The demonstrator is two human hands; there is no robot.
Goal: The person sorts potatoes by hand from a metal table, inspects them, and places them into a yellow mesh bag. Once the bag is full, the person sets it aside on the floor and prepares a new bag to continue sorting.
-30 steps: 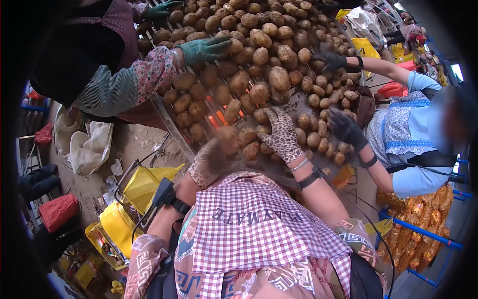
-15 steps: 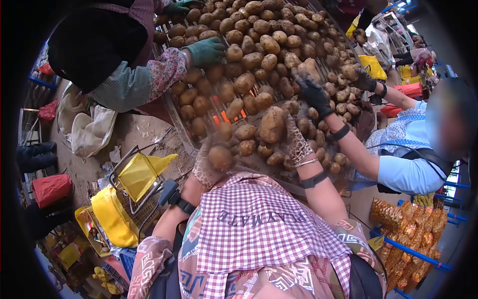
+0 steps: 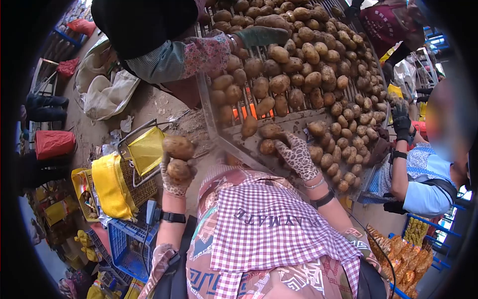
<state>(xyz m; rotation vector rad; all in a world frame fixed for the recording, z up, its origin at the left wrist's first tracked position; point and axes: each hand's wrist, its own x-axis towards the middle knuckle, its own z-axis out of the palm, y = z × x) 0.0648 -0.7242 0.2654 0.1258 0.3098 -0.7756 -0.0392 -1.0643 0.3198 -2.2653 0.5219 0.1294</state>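
Observation:
My left hand [image 3: 173, 185], in a leopard-print glove, is away from the sorting table, above the floor beside the crates. It is closed around a brown potato [image 3: 179, 170], and a second potato [image 3: 178, 147] sits just beyond it at the fingertips. My right hand [image 3: 299, 158], in a matching glove, reaches over the table's near edge with its fingers stretched out. Those fingers lie right at a potato [image 3: 271, 131] and a smaller potato [image 3: 268, 146] on the metal ledge. Many soil-covered potatoes [image 3: 311, 79] spread over the barred table beyond.
A co-worker's green-gloved hand [image 3: 263, 37] reaches across the potatoes at the far left. At right, another person's dark-gloved hand [image 3: 400, 119] is beside the table. A yellow cloth [image 3: 113, 187] drapes over a crate at left, near a blue crate [image 3: 124, 251]. Filled net sacks [image 3: 406, 259] stand lower right.
My left hand has swung left, off the table, with potatoes. My right hand no longer has the large potato in it. The co-worker's dark-gloved hand at right has drawn back from the pile.

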